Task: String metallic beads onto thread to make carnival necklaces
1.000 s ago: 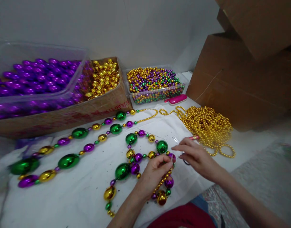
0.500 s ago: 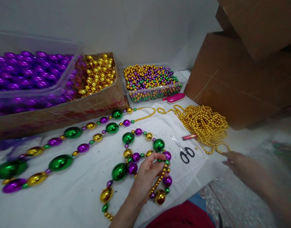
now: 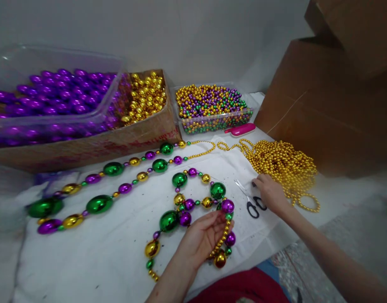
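Note:
My left hand lies palm up on the white cloth, its fingers curled round a coiled bead necklace of green, purple and gold beads, close to a purple bead. My right hand rests knuckles up at the edge of a heap of gold bead strands. Its fingertips are bent down over a spot beside the small black-handled scissors. What lies under those fingers is hidden.
A second long necklace stretches across the cloth to the left. Behind it stand a cardboard box of gold beads, a clear tub of purple beads, a clear tub of small mixed beads and a pink object. Brown cartons fill the right side.
My right hand came back from the far right to the edge of the gold bead heap, covering the small red stick that lay there. My left hand turned palm up with the necklace.

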A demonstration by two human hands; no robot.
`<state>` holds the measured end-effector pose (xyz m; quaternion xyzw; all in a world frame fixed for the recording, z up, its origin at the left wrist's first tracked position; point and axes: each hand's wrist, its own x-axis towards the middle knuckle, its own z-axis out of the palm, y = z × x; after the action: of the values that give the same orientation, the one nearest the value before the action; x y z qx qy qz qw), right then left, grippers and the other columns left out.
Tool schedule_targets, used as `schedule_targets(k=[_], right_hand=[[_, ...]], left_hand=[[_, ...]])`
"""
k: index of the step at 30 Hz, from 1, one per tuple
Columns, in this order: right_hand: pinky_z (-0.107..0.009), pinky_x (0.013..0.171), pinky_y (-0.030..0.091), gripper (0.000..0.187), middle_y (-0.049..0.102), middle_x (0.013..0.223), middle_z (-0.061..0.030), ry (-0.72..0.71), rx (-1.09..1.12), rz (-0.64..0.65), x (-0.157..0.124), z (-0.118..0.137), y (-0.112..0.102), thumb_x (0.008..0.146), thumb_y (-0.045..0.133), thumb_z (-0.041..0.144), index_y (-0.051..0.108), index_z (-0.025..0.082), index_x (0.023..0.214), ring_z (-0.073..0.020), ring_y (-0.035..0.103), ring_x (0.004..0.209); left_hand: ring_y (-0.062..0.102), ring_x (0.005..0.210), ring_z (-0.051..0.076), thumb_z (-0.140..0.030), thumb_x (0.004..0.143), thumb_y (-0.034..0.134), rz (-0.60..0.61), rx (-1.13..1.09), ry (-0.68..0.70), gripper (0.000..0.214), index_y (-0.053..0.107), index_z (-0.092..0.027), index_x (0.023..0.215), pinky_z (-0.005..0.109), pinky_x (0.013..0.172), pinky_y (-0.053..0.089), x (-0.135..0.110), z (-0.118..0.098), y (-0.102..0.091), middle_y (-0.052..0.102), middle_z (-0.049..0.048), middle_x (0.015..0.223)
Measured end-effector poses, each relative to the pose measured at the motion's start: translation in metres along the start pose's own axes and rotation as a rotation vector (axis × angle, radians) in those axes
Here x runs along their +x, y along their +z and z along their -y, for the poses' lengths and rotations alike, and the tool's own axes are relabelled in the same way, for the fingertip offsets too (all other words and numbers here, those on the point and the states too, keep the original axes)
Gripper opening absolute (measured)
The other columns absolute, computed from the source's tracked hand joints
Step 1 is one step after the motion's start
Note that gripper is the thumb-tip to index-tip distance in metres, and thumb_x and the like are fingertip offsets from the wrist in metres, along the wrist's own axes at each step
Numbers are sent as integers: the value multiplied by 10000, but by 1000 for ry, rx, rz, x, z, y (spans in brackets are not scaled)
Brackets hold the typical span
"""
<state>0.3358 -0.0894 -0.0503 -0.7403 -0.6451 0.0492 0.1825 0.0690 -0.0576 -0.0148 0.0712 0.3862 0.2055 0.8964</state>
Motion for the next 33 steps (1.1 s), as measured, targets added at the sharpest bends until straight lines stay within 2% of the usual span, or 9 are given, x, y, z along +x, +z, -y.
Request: schedule_targets(k=[4,8,10,12,15,21,25,30,33], right_hand=[[-386,763,423,147,568,972,-115,58,191,-124,-1,5,-9,849,512,212,602,184,962,-268,514,922],[-372,742,480,238,567,987,-73,129,481,-182,-14,23,-26,915,434,342,478,232,1122,-215,575,851],[-358,700,503,259,571,967,-53,225,863,-73,-26,35,-34,947,360,351,435,257,1177,-189,604,786],[-338,652,503,260,580,912,-43,355,1276,95,-39,48,-37,947,377,357,459,257,1172,-174,604,724],[-286,567,465,276,598,769,-31,479,1533,284,-58,65,-32,934,430,363,493,225,1166,-145,562,610],[-234,507,346,325,554,659,-3,521,1655,390,-73,81,-17,928,451,382,504,191,1185,-124,505,566],[-244,516,271,333,510,624,20,489,1562,420,-72,83,-16,934,427,406,563,169,1124,-95,389,505],[-279,594,319,520,459,605,8,496,1360,434,-72,76,-9,926,326,533,654,129,942,-138,433,586],[-272,551,316,554,411,571,26,459,1313,479,-70,77,-7,897,326,589,656,144,899,-127,401,534]], left_hand=[[673,671,184,-151,834,549,59,-36,-113,113,622,-65,829,271,649,549,2,2,10,658,83,702],[658,642,169,-210,872,517,84,-50,-155,156,603,-81,855,302,654,557,3,4,21,644,70,683],[666,696,181,-237,860,551,77,-10,-105,142,592,-107,900,303,637,557,3,6,25,663,76,772],[670,758,191,-229,818,616,64,56,-9,150,580,-133,927,295,637,554,5,7,27,672,82,882],[665,785,189,-201,755,686,18,170,134,214,573,-146,927,291,664,549,8,8,25,673,86,930],[628,713,125,-240,705,734,-22,308,195,287,610,-131,940,214,624,496,15,7,18,678,86,910],[615,700,120,-246,674,759,-4,310,188,316,629,-130,938,207,594,465,15,6,16,673,69,879],[596,681,107,-233,666,764,-3,286,194,326,636,-125,946,205,598,453,10,3,16,660,54,844],[589,678,99,-206,665,761,-10,274,212,322,630,-129,949,204,615,461,9,3,16,649,43,846]])
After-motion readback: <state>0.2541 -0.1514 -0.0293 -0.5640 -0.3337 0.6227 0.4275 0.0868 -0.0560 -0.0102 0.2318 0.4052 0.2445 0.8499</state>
